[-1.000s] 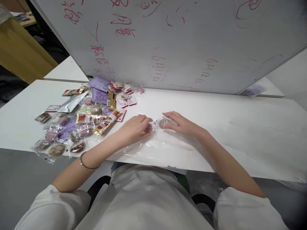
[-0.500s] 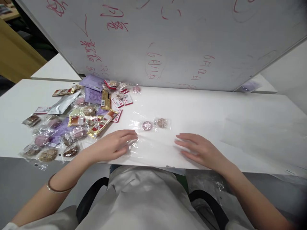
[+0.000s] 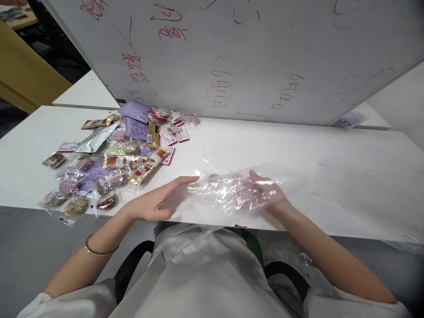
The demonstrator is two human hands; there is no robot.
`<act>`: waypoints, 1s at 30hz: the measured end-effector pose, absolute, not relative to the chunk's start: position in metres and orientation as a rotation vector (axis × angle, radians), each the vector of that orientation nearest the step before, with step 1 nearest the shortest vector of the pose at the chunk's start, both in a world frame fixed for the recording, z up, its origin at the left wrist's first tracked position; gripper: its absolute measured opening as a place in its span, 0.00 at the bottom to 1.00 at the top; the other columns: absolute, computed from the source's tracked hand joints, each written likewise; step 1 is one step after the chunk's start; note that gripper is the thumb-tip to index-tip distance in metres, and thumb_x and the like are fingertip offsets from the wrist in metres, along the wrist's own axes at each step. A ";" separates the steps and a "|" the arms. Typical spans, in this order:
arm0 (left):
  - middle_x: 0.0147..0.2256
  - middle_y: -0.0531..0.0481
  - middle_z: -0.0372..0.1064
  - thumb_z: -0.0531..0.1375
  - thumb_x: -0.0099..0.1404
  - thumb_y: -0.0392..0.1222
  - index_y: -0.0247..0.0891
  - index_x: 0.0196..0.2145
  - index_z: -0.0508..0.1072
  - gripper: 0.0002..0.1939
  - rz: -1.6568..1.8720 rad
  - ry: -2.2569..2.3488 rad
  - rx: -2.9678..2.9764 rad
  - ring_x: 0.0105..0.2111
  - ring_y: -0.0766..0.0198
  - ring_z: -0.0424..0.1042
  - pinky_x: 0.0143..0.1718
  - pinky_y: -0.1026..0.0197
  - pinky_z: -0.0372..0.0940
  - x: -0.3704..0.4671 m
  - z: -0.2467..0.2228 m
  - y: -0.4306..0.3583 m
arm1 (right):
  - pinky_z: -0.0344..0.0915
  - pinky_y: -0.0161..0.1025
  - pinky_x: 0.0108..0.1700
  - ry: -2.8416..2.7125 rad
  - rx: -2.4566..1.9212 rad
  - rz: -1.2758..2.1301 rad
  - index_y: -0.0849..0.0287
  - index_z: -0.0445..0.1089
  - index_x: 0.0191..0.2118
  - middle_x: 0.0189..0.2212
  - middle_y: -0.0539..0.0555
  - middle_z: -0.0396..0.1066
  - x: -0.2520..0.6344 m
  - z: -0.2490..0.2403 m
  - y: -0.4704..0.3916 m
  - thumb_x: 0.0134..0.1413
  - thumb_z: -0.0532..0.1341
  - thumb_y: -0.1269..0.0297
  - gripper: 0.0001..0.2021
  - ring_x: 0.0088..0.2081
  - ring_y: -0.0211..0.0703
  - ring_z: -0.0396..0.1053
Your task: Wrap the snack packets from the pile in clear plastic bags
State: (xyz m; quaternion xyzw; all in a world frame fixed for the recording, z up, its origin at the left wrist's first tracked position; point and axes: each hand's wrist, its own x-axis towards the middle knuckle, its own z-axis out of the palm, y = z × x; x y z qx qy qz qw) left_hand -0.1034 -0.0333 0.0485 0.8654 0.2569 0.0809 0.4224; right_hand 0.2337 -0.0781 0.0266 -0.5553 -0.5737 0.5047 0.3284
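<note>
A clear plastic bag, crinkled and full of glare, is lifted between my hands at the table's front. My right hand holds its right part; the film covers most of the fingers, and the thumb is apart from them. Whether those fingers are inside or under the bag, I cannot tell. At the bag's left edge is my left hand, fingers stretched out and open, the index fingertip touching or almost touching the film. A small wrapped pink biscuit shows dimly through the plastic; a second wrapped biscuit beside it is nearly hidden by shine.
To the left lies a pile of wrapped snacks: gold sachets, purple packets, a silver pouch and wrapped biscuits. Translucent plastic sheets lie on the right of the white table. A whiteboard stands behind.
My right hand has moved left and turned, and the bag has come up off the table with it, covering the two wrapped biscuits. My left hand has opened wider. The view has shifted slightly.
</note>
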 end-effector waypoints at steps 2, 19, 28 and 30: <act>0.70 0.41 0.47 0.56 0.65 0.40 0.49 0.70 0.43 0.40 0.250 0.730 2.078 0.67 0.48 0.55 0.59 0.48 0.64 -0.102 0.045 -0.031 | 0.79 0.49 0.34 -1.231 -1.502 1.486 0.61 0.77 0.42 0.40 0.63 0.80 0.236 0.025 -0.068 0.67 0.46 0.44 0.29 0.34 0.52 0.80; 0.39 0.49 0.70 0.58 0.66 0.44 0.39 0.62 0.54 0.29 0.626 1.221 1.733 0.33 0.65 0.71 0.37 0.59 0.67 -0.035 0.011 0.007 | 0.66 0.53 0.51 -1.403 -1.682 0.967 0.55 0.71 0.28 0.56 0.56 0.69 0.255 0.015 -0.073 0.54 0.61 0.53 0.12 0.49 0.53 0.70; 0.54 0.34 0.58 0.62 0.64 0.40 0.36 0.57 0.59 0.26 0.984 1.311 2.532 0.57 0.45 0.60 0.56 0.38 0.60 -0.031 0.007 0.001 | 0.61 0.58 0.58 -1.426 -1.562 1.031 0.53 0.64 0.17 0.36 0.55 0.77 0.261 -0.003 -0.066 0.58 0.56 0.58 0.18 0.57 0.57 0.66; 0.47 0.40 0.65 0.59 0.69 0.41 0.38 0.51 0.63 0.15 0.906 0.984 2.610 0.50 0.52 0.67 0.51 0.46 0.65 -0.035 0.017 -0.003 | 0.56 0.59 0.62 -1.505 -1.568 0.983 0.53 0.59 0.14 0.25 0.54 0.73 0.261 -0.004 -0.066 0.59 0.55 0.59 0.22 0.51 0.55 0.70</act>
